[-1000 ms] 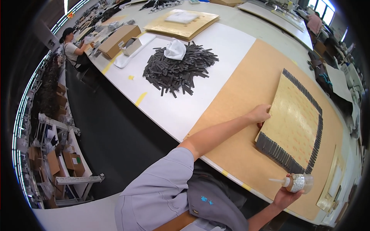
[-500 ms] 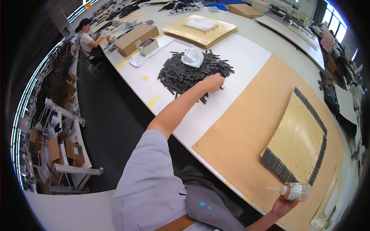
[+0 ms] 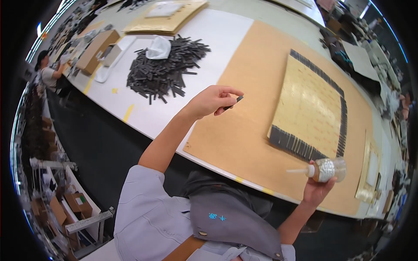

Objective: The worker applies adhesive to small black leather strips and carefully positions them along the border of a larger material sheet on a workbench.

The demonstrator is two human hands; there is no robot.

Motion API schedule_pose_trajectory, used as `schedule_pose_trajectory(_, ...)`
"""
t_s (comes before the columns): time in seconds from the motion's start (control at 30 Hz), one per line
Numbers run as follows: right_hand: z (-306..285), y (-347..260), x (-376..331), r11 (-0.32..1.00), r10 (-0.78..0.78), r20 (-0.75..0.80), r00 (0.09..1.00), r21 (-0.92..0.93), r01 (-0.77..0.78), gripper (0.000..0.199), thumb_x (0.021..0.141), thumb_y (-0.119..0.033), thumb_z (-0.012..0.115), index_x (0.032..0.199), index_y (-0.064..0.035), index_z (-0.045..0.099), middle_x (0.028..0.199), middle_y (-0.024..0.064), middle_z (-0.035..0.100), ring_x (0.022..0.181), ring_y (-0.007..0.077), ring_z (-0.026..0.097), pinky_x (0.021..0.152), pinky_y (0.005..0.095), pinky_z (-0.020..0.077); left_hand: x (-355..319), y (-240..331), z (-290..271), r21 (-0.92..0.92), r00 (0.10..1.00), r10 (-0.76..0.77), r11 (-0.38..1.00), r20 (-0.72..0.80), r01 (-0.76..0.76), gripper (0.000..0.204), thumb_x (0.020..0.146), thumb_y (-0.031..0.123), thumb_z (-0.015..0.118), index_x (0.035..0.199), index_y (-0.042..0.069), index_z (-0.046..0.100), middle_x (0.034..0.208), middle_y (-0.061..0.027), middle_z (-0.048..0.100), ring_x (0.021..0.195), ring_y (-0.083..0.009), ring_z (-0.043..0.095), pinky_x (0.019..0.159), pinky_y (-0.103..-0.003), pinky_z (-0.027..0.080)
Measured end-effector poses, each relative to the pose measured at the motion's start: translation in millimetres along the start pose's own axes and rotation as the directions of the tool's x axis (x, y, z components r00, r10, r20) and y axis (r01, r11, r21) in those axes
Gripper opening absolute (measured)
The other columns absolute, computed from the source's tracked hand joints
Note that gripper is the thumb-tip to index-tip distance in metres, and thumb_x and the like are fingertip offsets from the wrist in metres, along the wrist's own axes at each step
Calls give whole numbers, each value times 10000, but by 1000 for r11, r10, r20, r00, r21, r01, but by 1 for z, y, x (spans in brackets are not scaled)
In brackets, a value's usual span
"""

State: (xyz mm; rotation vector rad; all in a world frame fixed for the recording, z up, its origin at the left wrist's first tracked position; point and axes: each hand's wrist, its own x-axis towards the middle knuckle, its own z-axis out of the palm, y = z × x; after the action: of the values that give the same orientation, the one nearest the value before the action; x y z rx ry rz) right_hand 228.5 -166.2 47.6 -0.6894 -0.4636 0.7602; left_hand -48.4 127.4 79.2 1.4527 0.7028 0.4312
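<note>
Strip (image 3: 239, 100), pinched in left hand (image 3: 211, 103) over brown paper (image 3: 235, 143), between its left edge and board (image 3: 307, 98); bottle (image 3: 325, 169), gripped in right hand (image 3: 318, 190) by board's near-right corner. Carrying step, apparently; next calls for careful alignment.

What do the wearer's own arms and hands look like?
Left hand and right hand are bare: no gloves, watches or cables visible. Forearms are uncovered. The left sleeve is short, loose, light grey with a bluish tint; only a sliver of similar right sleeve shows near the lower edge. No markings distinguishable on either.
</note>
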Motion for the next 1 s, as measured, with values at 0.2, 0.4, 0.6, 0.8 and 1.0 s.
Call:
schedule_pose_trajectory(0.2,4,8,0,1000,20,-40,999,9,-19,619,841,-421,578,1320,-109,340,1257,55,469,1121,259,500,994,504,389,-3,-52,43,-13,996,-89,996,33,89,174,840,63,567,991,-6,618,693,5,527,507,-48,457,452,-200,383)
schedule_pose_trajectory(0.4,-2,0,-4,999,31,1,1000,-14,-31,607,849,-426,565,1310,-97,348,1227,72,493,1101,261,517,988,486,404,-2,-97,51,618,871,491,689,-12,-379,94,789,-15,594,829,40,657,818,-34,561,686,-118,527,594,-246,429)
schedule_pose_trajectory(0.6,-9,6,-3,999,29,-59,998,-15,-30,616,845,-429,569,1310,-90,348,1230,81,495,1094,270,524,975,485,417,-10,-78,47,677,939,330,714,-102,-177,137,748,10,620,883,18,636,835,-89,559,796,-231,546,705,-314,451)
schedule_pose_trajectory(0.8,-1,12,-4,997,72,-21,997,40,-72,603,853,-405,568,1313,-86,344,1237,82,492,1102,279,519,971,496,417,2,-79,78,867,980,197,487,15,-111,175,752,82,627,892,-16,588,837,-132,571,794,-311,555,717,-357,453)
schedule_pose_trajectory(1.0,-3,7,-3,999,31,-48,998,-7,-32,592,855,-404,564,1305,-78,360,1242,88,488,1110,300,512,971,505,416,-11,-68,79,560,998,53,828,-14,-37,149,808,102,588,912,-5,583,762,-62,580,694,-190,559,640,-307,449)
